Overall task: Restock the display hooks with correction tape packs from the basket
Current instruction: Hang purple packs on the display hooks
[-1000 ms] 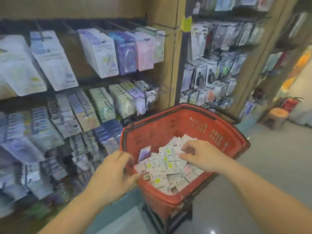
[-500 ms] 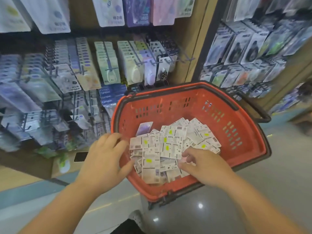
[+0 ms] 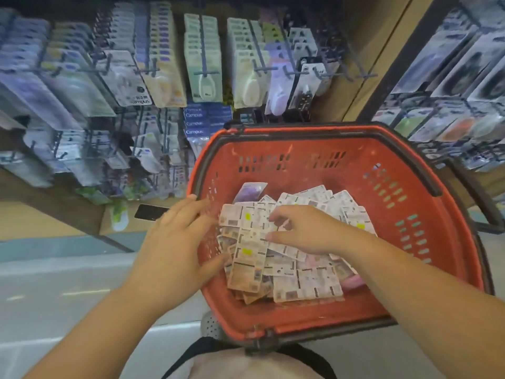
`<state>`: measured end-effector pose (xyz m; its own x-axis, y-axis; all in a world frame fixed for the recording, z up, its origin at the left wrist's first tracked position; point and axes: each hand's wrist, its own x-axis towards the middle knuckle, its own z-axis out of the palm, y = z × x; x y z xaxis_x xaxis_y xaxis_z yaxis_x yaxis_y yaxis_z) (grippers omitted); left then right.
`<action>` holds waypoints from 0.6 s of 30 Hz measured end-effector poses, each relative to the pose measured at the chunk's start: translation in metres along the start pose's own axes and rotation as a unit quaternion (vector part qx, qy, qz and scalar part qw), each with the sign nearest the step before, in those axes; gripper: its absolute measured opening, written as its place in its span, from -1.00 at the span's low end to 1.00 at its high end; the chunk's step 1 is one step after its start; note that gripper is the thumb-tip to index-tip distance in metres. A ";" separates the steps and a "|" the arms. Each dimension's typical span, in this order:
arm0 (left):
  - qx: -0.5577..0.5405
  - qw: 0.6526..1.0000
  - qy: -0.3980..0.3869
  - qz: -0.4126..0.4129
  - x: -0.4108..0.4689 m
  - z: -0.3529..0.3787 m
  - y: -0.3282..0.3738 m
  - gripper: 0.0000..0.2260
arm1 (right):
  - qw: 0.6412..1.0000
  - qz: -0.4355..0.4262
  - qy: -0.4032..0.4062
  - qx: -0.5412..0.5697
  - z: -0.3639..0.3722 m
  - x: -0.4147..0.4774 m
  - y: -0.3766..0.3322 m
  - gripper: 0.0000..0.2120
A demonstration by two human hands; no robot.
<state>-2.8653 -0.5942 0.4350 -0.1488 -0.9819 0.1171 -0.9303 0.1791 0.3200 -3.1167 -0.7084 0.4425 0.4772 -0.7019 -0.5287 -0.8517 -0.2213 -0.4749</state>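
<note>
Head view: your two hands reach into one red basket (image 3: 273, 149). Your right hand (image 3: 311, 231) curls round correction tape packs (image 3: 306, 283) heaped beneath it, too many to count. Your left hand (image 3: 177, 242), fingers straight, touches the heap's edge.

The word "Campus" is printed in white on the blue packs (image 3: 194, 123) hung just behind the far left corner of the basket (image 3: 410, 242); it can be read three times, one line above another. The same word is seen upside down along the lower edge of a white card (image 3: 128, 83) hung further left, beside a black spot. Barcodes, yellow stickers and fine print are carried by the correction tape packs (image 3: 247, 258) in the basket, but none can be read. The other hanging cards are too blurred.
</note>
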 end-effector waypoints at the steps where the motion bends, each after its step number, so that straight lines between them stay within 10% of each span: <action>1: -0.012 1.000 0.006 -0.015 -0.003 0.003 0.002 -0.49 | 1.000 -0.013 -0.014 -0.010 0.003 0.021 0.001 -0.46; 9: -0.061 0.991 0.005 -0.120 -0.009 0.004 0.021 -0.46 | 0.977 -0.098 -0.086 -0.171 0.053 0.096 0.016 -0.68; 18: 0.086 0.978 0.057 -0.181 0.012 0.005 0.071 -0.32 | 0.971 -0.156 -0.021 0.180 -0.052 0.049 0.025 -0.74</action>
<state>-2.9347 -0.5934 0.4539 0.2309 -0.9638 0.1332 -0.9591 -0.2025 0.1978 -3.1256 -0.7839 0.4414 0.7154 -0.6081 -0.3442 -0.5368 -0.1629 -0.8278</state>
